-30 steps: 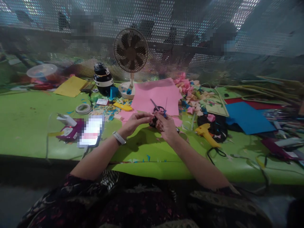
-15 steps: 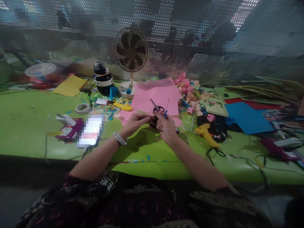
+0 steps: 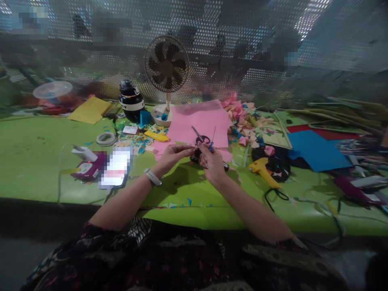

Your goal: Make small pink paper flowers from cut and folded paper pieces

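Observation:
Both my hands meet over the green table (image 3: pixel 36 161), just in front of a pink paper sheet (image 3: pixel 201 119). My left hand (image 3: pixel 172 155), a white watch on its wrist, has its fingers pinched toward my right hand. My right hand (image 3: pixel 212 161) is closed round a thin tool with a blue tip (image 3: pixel 211 144) that sticks up from it. What is pinched between the fingers is too small to name. Black-handled scissors (image 3: pixel 200 137) lie on the pink sheet just beyond my fingers.
A small desk fan (image 3: pixel 166 66) stands behind the pink sheet, a dark helmet-like object (image 3: pixel 131 101) to its left. A yellow glue gun (image 3: pixel 263 169) and blue paper (image 3: pixel 317 149) lie right. A phone (image 3: pixel 117 167), tape roll (image 3: pixel 106 138) and paper scraps lie left. Folded pink paper flowers (image 3: pixel 239 111) are piled behind.
Almost nothing has changed; my hands stay together at the same spot with only tiny finger shifts.

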`<action>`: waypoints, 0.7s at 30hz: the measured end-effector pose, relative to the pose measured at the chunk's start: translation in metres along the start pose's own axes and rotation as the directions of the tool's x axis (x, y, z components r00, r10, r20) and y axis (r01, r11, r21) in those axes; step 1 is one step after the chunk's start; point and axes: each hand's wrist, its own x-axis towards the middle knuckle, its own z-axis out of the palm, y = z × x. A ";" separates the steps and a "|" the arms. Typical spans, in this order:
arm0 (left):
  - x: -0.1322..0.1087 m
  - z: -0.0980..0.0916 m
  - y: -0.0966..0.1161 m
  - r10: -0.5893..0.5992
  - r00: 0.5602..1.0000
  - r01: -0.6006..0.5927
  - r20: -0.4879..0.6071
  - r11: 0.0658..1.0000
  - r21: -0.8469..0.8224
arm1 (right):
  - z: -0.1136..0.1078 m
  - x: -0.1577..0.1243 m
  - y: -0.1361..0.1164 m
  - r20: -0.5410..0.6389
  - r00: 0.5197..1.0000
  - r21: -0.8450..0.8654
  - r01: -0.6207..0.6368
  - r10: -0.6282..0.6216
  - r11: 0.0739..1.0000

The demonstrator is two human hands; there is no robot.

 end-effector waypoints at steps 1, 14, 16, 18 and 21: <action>0.000 0.000 0.000 0.002 1.000 -0.002 0.012 1.000 0.004 | 0.000 -0.001 0.000 0.003 1.000 0.001 -0.001 0.001 1.000; 0.004 -0.009 0.006 0.010 0.993 -0.008 -0.115 1.000 0.023 | -0.012 0.004 -0.003 0.185 0.977 -0.351 0.169 -0.109 0.921; 0.004 -0.009 0.006 0.016 0.992 -0.014 -0.122 1.000 0.021 | -0.014 0.005 -0.004 0.246 0.956 -0.491 0.266 -0.162 0.829; 0.005 -0.009 0.006 0.017 0.994 -0.017 -0.109 1.000 0.006 | -0.015 0.006 -0.005 0.305 0.931 -0.617 0.355 -0.202 0.703; 0.004 -0.008 0.006 0.018 0.996 -0.020 -0.084 1.000 -0.024 | -0.016 0.008 -0.005 0.369 0.891 -0.730 0.453 -0.263 0.511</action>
